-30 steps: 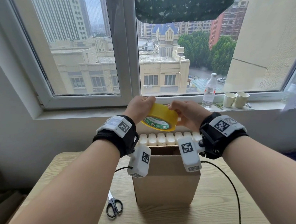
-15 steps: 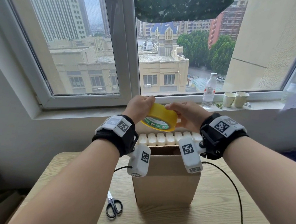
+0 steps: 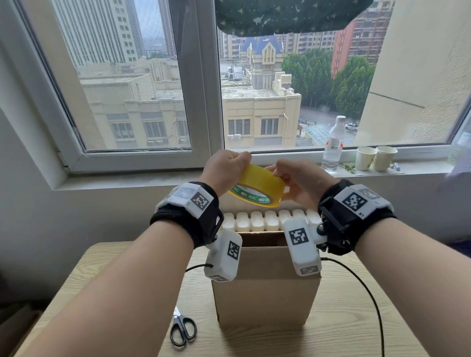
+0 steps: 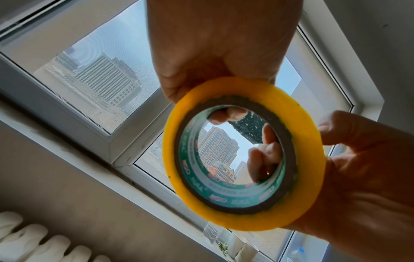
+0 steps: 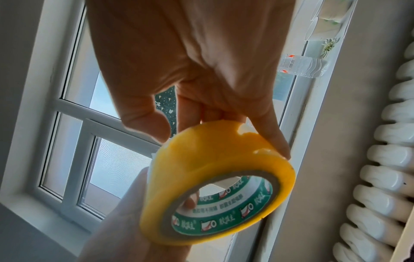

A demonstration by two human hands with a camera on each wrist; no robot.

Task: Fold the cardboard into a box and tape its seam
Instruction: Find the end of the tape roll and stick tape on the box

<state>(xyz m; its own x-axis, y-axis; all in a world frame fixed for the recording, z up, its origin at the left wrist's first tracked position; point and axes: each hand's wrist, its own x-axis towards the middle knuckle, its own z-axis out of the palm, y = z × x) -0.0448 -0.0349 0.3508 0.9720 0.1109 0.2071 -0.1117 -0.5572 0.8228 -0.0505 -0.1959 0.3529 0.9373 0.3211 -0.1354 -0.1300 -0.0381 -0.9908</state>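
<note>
A yellow tape roll [image 3: 257,186] with a green-printed core is held in the air above the brown cardboard box [image 3: 267,286], which stands upright on the table with its top open. My left hand [image 3: 239,163] grips the roll's left side, with a fingertip inside the core [image 4: 226,115]. My right hand [image 3: 277,171] holds the right side, fingers through the core [image 4: 264,156] and thumb on the outer face. In the right wrist view the roll [image 5: 212,159] sits under my right fingers [image 5: 273,138]. No loose tape end shows.
Black scissors [image 3: 182,329] lie on the wooden table [image 3: 357,335] left of the box. A white radiator [image 3: 265,220] stands behind the box. On the windowsill are a water bottle [image 3: 333,144] and two paper cups [image 3: 374,158]. A black cable [image 3: 370,294] trails over the table at right.
The roll has turned slightly between my hands, and my right fingers have shifted along its outer face toward the left hand. The box has not moved.
</note>
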